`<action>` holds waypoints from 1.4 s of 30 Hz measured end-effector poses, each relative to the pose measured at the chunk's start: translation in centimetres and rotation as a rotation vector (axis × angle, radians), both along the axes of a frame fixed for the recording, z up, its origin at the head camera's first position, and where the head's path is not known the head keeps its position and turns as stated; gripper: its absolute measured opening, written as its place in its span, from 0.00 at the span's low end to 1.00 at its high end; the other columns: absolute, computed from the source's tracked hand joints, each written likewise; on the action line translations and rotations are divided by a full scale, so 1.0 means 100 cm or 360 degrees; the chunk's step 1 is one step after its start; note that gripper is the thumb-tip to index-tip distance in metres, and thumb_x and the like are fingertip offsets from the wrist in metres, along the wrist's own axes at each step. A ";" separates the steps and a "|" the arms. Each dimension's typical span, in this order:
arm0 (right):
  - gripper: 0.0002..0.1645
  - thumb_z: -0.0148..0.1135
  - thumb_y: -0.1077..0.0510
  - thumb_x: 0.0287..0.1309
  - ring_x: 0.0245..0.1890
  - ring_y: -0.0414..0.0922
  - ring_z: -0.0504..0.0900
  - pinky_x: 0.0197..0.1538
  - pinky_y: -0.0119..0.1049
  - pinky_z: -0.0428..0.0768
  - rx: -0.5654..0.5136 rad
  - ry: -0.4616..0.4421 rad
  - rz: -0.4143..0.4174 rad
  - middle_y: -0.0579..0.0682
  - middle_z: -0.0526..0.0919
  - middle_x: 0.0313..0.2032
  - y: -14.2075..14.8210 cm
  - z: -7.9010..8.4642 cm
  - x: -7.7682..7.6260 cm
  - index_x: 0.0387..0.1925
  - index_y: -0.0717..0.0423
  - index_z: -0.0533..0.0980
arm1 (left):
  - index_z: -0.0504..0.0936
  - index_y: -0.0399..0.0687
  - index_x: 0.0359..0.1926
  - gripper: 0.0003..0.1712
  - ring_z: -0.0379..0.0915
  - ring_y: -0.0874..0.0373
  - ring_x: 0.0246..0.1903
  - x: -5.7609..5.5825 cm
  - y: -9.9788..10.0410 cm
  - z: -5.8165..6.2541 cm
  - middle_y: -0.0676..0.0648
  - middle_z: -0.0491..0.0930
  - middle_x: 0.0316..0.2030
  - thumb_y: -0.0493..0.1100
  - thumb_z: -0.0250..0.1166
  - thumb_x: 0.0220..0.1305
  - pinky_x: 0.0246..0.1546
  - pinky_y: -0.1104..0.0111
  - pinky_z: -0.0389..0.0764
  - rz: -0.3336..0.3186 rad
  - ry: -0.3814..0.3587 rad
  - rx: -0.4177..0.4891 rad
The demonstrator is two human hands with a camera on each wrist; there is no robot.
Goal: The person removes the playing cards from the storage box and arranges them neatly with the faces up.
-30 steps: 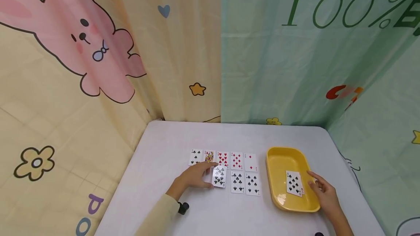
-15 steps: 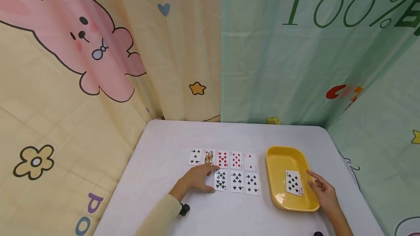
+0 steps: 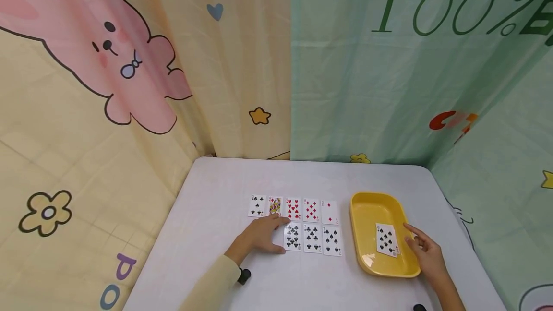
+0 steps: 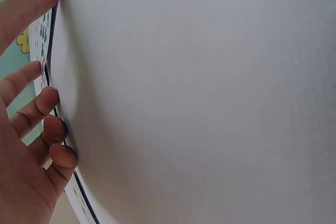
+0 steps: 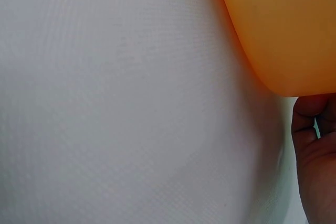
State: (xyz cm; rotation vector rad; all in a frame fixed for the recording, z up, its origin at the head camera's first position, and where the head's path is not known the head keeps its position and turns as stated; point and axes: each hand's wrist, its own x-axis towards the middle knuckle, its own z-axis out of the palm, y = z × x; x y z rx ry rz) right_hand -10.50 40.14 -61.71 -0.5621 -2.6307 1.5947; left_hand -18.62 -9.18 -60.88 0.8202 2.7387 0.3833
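Observation:
In the head view my left hand [image 3: 262, 234] is at the left edge of a clubs playing card [image 3: 292, 236] lying face up on the white table. Its index fingertip is at the card's upper left corner, its thumb at the lower left; the left wrist view shows the other fingers [image 4: 54, 128] loosely bent. My right hand [image 3: 427, 256] holds the right rim of a yellow tray [image 3: 363, 253], thumb over the rim, bent fingers [image 5: 310, 109] against the outside below. Inside the tray lie overlapping cards, a spades card [image 3: 386, 240] on top.
Beside the clubs card lie another clubs card [image 3: 312, 238] and a spades card [image 3: 332, 241]. Behind them runs a row with a clubs card [image 3: 258, 205], a face card [image 3: 274, 206], a hearts card [image 3: 293, 209] and two diamonds cards [image 3: 311, 210]. Printed curtains [image 3: 242, 61] enclose the table.
The clubs card at my left hand came down flat, then slid slightly right towards its neighbour in the front row. My left hand moved a little right; the right hand stayed at the tray.

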 end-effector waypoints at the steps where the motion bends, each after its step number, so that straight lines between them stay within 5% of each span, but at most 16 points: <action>1: 0.34 0.57 0.44 0.75 0.24 0.37 0.66 0.24 0.31 0.72 -0.0001 0.0004 0.0000 0.46 0.65 0.32 0.000 0.001 0.000 0.74 0.54 0.68 | 0.69 0.71 0.74 0.51 0.70 0.52 0.70 0.000 0.000 0.000 0.51 0.74 0.69 0.74 0.72 0.49 0.65 0.52 0.77 0.0003 0.0005 0.0006; 7: 0.34 0.57 0.42 0.75 0.26 0.36 0.66 0.25 0.30 0.73 -0.0004 0.0003 0.0007 0.46 0.65 0.33 0.002 0.003 -0.002 0.74 0.53 0.68 | 0.69 0.71 0.74 0.52 0.72 0.52 0.68 -0.001 0.001 0.001 0.51 0.75 0.67 0.77 0.71 0.48 0.63 0.52 0.78 0.0014 0.0040 0.0041; 11: 0.34 0.57 0.42 0.75 0.27 0.36 0.67 0.26 0.30 0.74 -0.0004 -0.0011 0.0012 0.47 0.66 0.34 0.003 0.003 -0.002 0.74 0.52 0.68 | 0.69 0.68 0.74 0.54 0.78 0.59 0.52 -0.002 0.003 0.005 0.54 0.78 0.55 0.77 0.72 0.47 0.49 0.61 0.81 -0.0009 0.0075 0.0077; 15: 0.35 0.56 0.42 0.75 0.27 0.36 0.67 0.26 0.30 0.73 0.0001 -0.0023 0.0012 0.47 0.66 0.34 0.005 0.003 -0.003 0.74 0.53 0.67 | 0.69 0.65 0.74 0.54 0.74 0.64 0.42 -0.006 0.009 0.016 0.54 0.77 0.48 0.76 0.73 0.47 0.41 0.65 0.80 -0.0022 0.0114 0.0122; 22: 0.35 0.56 0.41 0.75 0.32 0.38 0.67 0.28 0.30 0.75 -0.0003 -0.0128 -0.0039 0.48 0.68 0.37 0.004 0.002 -0.003 0.76 0.48 0.66 | 0.68 0.65 0.75 0.54 0.77 0.54 0.59 -0.015 0.025 0.033 0.49 0.76 0.64 0.78 0.70 0.50 0.55 0.54 0.83 0.0061 0.0118 0.0125; 30: 0.35 0.55 0.41 0.75 0.35 0.38 0.68 0.30 0.29 0.76 0.0000 -0.0171 -0.0058 0.48 0.68 0.38 0.003 0.001 -0.002 0.76 0.49 0.65 | 0.68 0.68 0.75 0.51 0.74 0.56 0.62 -0.030 0.053 0.054 0.53 0.76 0.64 0.80 0.65 0.53 0.57 0.52 0.82 0.0086 0.0236 0.0154; 42: 0.33 0.57 0.40 0.74 0.33 0.38 0.69 0.30 0.29 0.77 -0.0020 -0.0136 -0.0052 0.48 0.69 0.36 0.002 -0.003 0.001 0.75 0.42 0.68 | 0.67 0.67 0.75 0.52 0.71 0.57 0.65 -0.051 0.119 0.083 0.54 0.73 0.67 0.83 0.61 0.54 0.61 0.58 0.80 -0.0059 0.0387 0.0192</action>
